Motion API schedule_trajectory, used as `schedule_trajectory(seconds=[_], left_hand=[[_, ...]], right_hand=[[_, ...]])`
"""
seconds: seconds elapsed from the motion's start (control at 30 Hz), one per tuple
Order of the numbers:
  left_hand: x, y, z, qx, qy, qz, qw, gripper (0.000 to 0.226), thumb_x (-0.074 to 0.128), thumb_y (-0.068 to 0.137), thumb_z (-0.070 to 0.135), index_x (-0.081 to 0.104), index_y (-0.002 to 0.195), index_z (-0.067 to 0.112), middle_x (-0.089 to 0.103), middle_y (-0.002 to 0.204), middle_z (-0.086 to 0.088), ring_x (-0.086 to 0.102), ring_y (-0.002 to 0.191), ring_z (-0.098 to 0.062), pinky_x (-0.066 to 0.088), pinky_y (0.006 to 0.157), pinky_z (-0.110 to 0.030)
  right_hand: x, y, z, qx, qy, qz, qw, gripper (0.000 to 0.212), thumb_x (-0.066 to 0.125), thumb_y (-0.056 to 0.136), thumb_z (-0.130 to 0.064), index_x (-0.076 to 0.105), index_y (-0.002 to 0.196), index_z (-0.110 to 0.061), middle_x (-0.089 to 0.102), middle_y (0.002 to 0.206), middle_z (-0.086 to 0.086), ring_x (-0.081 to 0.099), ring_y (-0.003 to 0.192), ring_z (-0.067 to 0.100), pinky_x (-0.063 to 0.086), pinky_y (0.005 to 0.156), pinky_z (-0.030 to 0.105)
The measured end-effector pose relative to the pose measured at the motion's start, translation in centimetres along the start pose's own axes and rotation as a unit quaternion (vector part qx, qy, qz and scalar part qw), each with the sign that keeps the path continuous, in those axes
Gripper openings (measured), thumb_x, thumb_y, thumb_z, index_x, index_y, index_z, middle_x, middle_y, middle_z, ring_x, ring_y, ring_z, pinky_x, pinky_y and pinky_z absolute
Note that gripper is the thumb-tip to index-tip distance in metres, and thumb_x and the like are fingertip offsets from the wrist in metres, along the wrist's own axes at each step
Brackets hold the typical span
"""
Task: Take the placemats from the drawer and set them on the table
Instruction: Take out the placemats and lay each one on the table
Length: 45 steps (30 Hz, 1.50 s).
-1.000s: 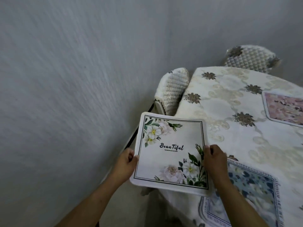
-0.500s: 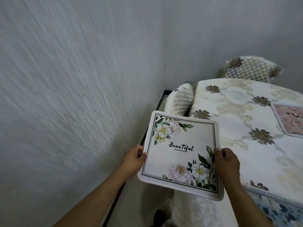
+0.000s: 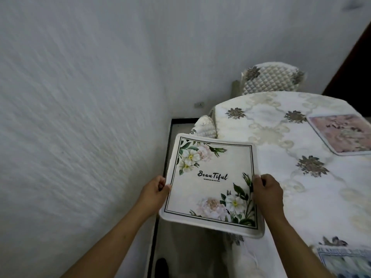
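Two placemats already lie on the tabletop (image 3: pixel 281 157), pink (image 3: pixel 341 133) at 2 o'clock, blue (image 3: pixel 347 261) at 4; both hands' fingers (image 3: pixel 259 180) grip the white mat (image 3: pixel 212 183) above its near-left edge, unplaced.

Three placemats: a white floral one (image 3: pixel 212 185) held off the tabletop's (image 3: pixel 281 157) left edge, a pink one (image 3: pixel 341 135) at its right edge, a blue one (image 3: pixel 349 261) at its near-right corner. Two quilted chairs (image 3: pixel 271 80) (image 3: pixel 204 129). Two hands (image 3: pixel 155 194) (image 3: pixel 268 192).
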<state>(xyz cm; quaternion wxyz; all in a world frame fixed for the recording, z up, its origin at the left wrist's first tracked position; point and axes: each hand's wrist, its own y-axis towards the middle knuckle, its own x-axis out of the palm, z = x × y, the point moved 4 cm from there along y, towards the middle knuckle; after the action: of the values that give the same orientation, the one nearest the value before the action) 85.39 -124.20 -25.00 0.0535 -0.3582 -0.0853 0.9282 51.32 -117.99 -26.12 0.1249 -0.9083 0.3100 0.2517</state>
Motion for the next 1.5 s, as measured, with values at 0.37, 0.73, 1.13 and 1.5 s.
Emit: schedule_trajectory(seconds=[0.37,0.73,1.13,1.5], left_hand=[[3.3,15.8,10.0,0.228,0.041,-0.193,0.953,0.021,0.06,0.09,0.031,0.05,0.076,0.02,0.052,0.067,0.004,0.047,0.062,-0.015,0.039,0.058,-0.032],[13.9,23.6,20.3,0.36,0.106,-0.316,0.872,0.02,0.059,0.091,0.029,0.048,0.077,0.021,0.047,0.063,0.008,0.041,0.057,-0.008,0.032,0.054,-0.03],[21.4,39.5,23.5,0.38,0.171,-0.378,0.827,0.019,0.061,0.089,0.025,0.05,0.083,0.011,0.047,0.065,0.004,0.042,0.059,-0.015,0.034,0.056,-0.03],[29.3,48.2,24.8,0.409,0.188,-0.475,0.756,0.016,0.058,0.091,0.021,0.05,0.082,0.011,0.05,0.067,0.002,0.046,0.061,-0.016,0.034,0.056,-0.029]], right_hand=[[-3.0,-2.1,-0.5,0.145,0.001,0.237,0.961,0.039,0.049,0.097,-0.026,0.04,0.062,-0.012,0.045,0.058,0.007,0.042,0.057,0.024,0.031,0.055,0.034],[-3.0,-0.1,4.6,0.259,0.04,0.372,0.89,0.035,0.051,0.097,-0.025,0.054,0.071,-0.002,0.056,0.065,0.014,0.052,0.063,0.029,0.038,0.059,0.034],[4.8,11.2,4.0,0.352,0.044,0.376,0.856,0.036,0.051,0.096,-0.027,0.047,0.068,-0.004,0.054,0.062,0.009,0.051,0.059,0.022,0.036,0.055,0.031],[11.2,16.8,4.1,0.45,-0.029,0.405,0.796,0.04,0.052,0.096,-0.028,0.036,0.063,-0.015,0.045,0.055,0.002,0.046,0.054,0.02,0.034,0.053,0.033]])
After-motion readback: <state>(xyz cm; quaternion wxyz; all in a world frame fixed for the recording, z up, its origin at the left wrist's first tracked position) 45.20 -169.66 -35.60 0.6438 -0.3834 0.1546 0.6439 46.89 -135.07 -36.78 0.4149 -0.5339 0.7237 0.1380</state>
